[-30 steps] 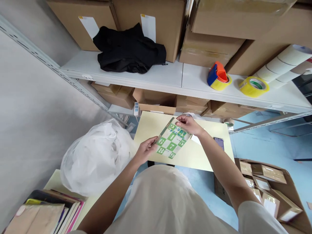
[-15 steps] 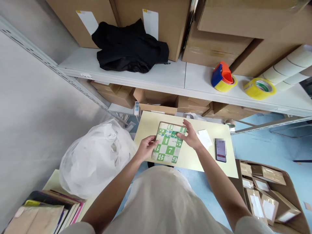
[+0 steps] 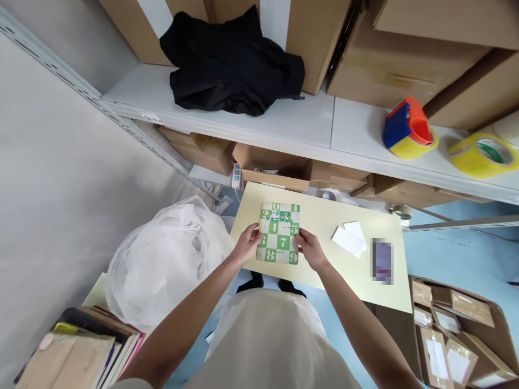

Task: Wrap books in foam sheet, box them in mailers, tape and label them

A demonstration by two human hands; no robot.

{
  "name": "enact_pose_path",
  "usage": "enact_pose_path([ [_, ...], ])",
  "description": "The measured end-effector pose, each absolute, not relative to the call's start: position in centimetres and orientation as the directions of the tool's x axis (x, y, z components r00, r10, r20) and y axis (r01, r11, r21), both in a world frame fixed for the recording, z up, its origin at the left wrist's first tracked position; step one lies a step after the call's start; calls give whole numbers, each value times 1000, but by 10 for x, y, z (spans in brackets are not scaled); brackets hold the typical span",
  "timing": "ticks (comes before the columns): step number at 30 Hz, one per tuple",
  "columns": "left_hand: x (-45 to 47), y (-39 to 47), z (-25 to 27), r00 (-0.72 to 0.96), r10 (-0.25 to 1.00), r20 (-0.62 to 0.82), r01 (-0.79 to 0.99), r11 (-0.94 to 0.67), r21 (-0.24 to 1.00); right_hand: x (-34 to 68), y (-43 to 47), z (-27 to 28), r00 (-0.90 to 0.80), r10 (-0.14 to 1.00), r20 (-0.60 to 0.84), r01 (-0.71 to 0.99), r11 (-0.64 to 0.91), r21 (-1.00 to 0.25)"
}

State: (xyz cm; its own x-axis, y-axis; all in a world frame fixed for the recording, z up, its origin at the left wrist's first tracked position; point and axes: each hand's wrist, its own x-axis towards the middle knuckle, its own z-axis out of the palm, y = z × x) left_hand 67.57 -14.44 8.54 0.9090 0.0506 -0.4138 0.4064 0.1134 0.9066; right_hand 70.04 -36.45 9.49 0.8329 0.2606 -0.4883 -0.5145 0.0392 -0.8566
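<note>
A green-and-white book (image 3: 279,233) with a checkered cover of numbers and blue Chinese title characters is held over the pale yellow table (image 3: 324,216). My left hand (image 3: 248,243) grips its left edge, thumb on the cover. At the right edge, my right hand (image 3: 310,248) is closed on it too, with the fingers partly hidden behind. The cover faces me and the book looks closed. Right of the book lie white paper slips (image 3: 351,239) and a phone (image 3: 383,261) with a blurred screen.
On the left are a big white plastic bag (image 3: 166,259) and a stack of books (image 3: 77,351). A shelf (image 3: 243,124) crosses ahead, bearing black clothing (image 3: 235,65), a tape dispenser (image 3: 409,128) and cartons. Lower right, a large box (image 3: 500,324) holds several parcels.
My right hand has moved from the upper right of the cover down to the book's right edge. The book now sits straighter. The camera view has shifted slightly.
</note>
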Motion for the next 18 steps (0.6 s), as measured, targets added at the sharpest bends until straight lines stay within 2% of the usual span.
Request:
enact_pose_path([
  [6,743,-106,28,898,175,-403,435,-219,873,757,-305,44,788,212,-578,-605,93,-791],
  [11,791,-76,-12,872,192,-451,490,-305,817,802,-266,6,752,141,-644,-658,113,-744],
  [18,821,-64,-39,829,238,-506,558,-420,716,825,-240,-37,765,10,-644,-644,-18,-765],
])
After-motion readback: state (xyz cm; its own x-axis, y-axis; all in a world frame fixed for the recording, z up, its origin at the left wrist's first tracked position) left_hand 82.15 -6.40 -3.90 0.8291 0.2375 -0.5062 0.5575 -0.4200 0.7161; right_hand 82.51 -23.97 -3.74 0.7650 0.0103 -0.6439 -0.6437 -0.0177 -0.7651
